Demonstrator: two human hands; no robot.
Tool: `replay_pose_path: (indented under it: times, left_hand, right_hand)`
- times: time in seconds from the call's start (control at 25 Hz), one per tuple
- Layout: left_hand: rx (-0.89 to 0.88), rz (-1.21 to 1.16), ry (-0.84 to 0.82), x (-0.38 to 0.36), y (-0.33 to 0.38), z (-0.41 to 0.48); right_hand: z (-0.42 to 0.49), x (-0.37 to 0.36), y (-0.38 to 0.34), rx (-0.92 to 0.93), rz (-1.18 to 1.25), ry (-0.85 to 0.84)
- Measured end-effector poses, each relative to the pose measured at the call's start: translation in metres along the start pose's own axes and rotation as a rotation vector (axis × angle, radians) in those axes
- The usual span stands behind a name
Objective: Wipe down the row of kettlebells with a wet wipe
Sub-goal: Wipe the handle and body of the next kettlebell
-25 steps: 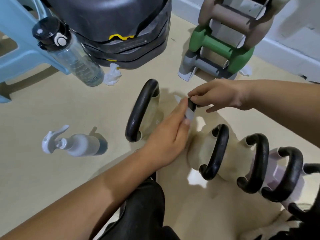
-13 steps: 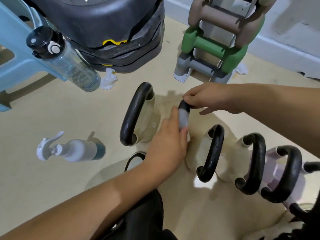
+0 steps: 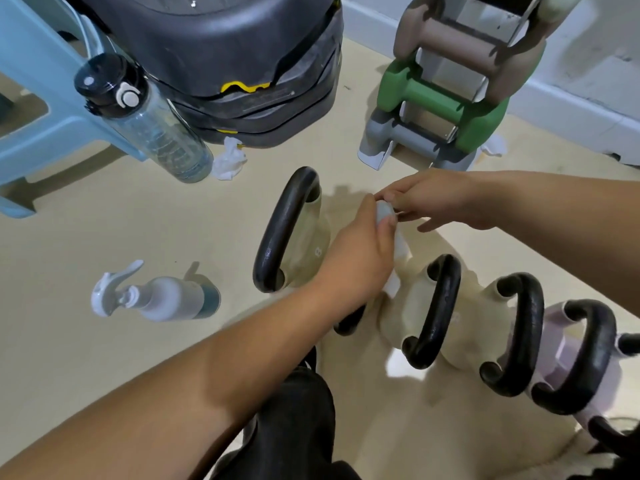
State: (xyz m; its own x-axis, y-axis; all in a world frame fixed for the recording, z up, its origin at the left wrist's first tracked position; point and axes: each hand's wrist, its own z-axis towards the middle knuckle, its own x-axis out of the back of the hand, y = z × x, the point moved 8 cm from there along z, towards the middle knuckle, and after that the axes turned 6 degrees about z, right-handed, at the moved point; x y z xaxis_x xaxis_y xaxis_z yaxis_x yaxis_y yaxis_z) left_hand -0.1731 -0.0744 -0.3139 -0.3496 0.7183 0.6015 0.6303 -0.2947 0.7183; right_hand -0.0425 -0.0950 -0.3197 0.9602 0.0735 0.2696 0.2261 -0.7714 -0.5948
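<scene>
Kettlebells (image 3: 433,306) stand in a row on the floor (image 3: 138,230), and with the left hand (image 3: 356,251) gripping the wipe (image 3: 385,213) round the second handle (image 3: 349,323) and the right hand (image 3: 440,202) pinching the wipe's top, the fingers should drag it firmly down the whole curve.

kettlebell handles (image 3: 285,233) matt black (faintly pebbled); water bottle (image 3: 152,129) clear glossy plastic.
</scene>
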Motion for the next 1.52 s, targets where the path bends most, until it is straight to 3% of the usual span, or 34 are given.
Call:
replay_pose_path:
  times: [0.16, 0.4, 0.56, 0.72, 0.84, 1.0, 1.12, 1.2, 1.36, 1.44, 1.52]
  left_hand:
    - [-0.098, -0.011, 0.024, -0.005, -0.032, -0.068]
    - [-0.037, 0.035, 0.085, 0.007, -0.018, -0.033]
    - [-0.049, 0.101, 0.027, 0.013, -0.013, -0.005]
    - [-0.13, 0.121, 0.116, 0.008, -0.02, -0.036]
    - [-0.207, 0.114, 0.071, 0.003, -0.042, -0.079]
    - [-0.08, 0.085, 0.061, 0.011, -0.03, -0.038]
    - [0.062, 0.099, -0.064, 0.004, -0.01, 0.015]
    - [0.07, 0.089, -0.035, 0.002, -0.009, 0.019]
    - [-0.174, 0.064, 0.024, -0.004, -0.021, -0.047]
    - [-0.176, 0.103, 0.014, -0.002, -0.038, -0.072]
    - [-0.142, 0.112, 0.025, 0.008, -0.04, -0.06]
  right_hand:
    - [0.005, -0.001, 0.0, -0.02, 0.008, -0.025]
    - [0.007, -0.014, -0.008, -0.019, 0.005, 0.029]
    - [0.001, -0.013, -0.003, -0.037, -0.008, -0.04]
    - [-0.002, -0.01, -0.002, -0.052, -0.062, -0.054]
    - [0.001, -0.012, 0.0, -0.016, -0.076, -0.056]
    - [0.002, -0.017, -0.002, 0.01, -0.062, -0.046]
    - [0.003, -0.014, -0.001, -0.019, -0.078, -0.045]
    - [0.008, -0.011, -0.002, -0.036, -0.096, -0.022]
    - [0.011, -0.01, -0.019, 0.068, -0.358, 0.151]
    - [0.012, -0.018, -0.028, 0.134, -0.516, 0.217]
    - [0.016, -0.019, -0.033, 0.171, -0.51, 0.325]
